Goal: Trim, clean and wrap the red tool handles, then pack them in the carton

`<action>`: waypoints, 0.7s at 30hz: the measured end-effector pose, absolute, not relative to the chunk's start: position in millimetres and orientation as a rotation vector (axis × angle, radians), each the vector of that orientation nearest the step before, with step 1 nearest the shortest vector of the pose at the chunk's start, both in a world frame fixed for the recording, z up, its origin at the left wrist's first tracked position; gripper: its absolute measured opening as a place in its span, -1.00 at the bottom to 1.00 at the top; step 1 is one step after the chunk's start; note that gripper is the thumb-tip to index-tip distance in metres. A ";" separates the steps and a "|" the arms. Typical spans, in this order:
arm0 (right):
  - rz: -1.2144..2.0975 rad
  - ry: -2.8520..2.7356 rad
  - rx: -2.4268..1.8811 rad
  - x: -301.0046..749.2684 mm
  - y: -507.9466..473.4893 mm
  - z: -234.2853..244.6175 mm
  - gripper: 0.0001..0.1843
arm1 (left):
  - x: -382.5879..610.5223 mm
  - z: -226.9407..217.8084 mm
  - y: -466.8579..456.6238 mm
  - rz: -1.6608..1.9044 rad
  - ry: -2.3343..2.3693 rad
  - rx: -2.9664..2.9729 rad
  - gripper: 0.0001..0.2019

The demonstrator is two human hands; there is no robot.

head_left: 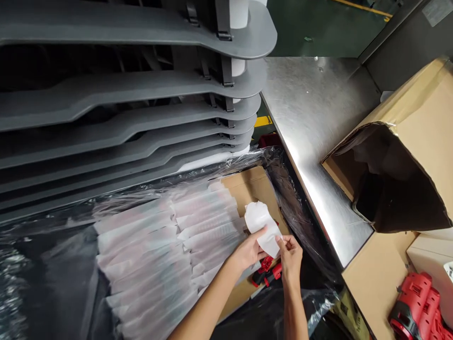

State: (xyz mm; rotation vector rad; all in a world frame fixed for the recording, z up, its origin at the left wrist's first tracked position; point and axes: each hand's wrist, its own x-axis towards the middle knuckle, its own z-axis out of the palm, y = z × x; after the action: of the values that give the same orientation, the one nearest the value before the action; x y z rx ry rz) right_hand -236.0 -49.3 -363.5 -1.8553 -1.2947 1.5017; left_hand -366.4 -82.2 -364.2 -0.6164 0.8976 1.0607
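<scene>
My left hand [247, 249] is closed on the left edge of a white wrapping sheet [261, 218]. The thumb and fingers of my right hand [291, 257] pinch the same sheet at its lower right. Whether anything lies inside the sheet is hidden. Just below and between my hands are red and black plastic parts [269, 273], partly covered by my left hand. To the left, rows of pieces wrapped in thin white sheets [208, 222] lie packed side by side on brown cardboard [247, 182].
Stacked grey trays [141, 85] rise at the back left. Black plastic film [293, 203] surrounds the cardboard. A steel table [304, 118] stands to the right, with an open cardboard box [417, 104] on it. Red and black plastic housings [415, 304] lie at the lower right.
</scene>
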 end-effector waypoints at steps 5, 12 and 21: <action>1.415 -1.573 -2.051 -206.8 -45.8 -356.7 -0.38 | -383.0 -359.4 -83.9 1.134 0.954 -0.695 -0.86; 1.352 -2.006 -2.491 -191.3 -117.3 -365.9 -0.71 | -415.0 -357.5 -74.1 1.293 1.007 -0.868 -0.78; 1.178 -2.086 -2.513 -241.9 -110.9 -403.4 -0.47 | -408.2 -345.7 -83.0 1.308 1.050 -0.889 -0.69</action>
State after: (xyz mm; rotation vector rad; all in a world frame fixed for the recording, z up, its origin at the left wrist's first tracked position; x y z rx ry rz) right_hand -241.9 -110.9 -403.4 -2.5132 -2.0858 1.1776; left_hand -408.2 -83.0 -345.7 -0.8886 1.0502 1.3078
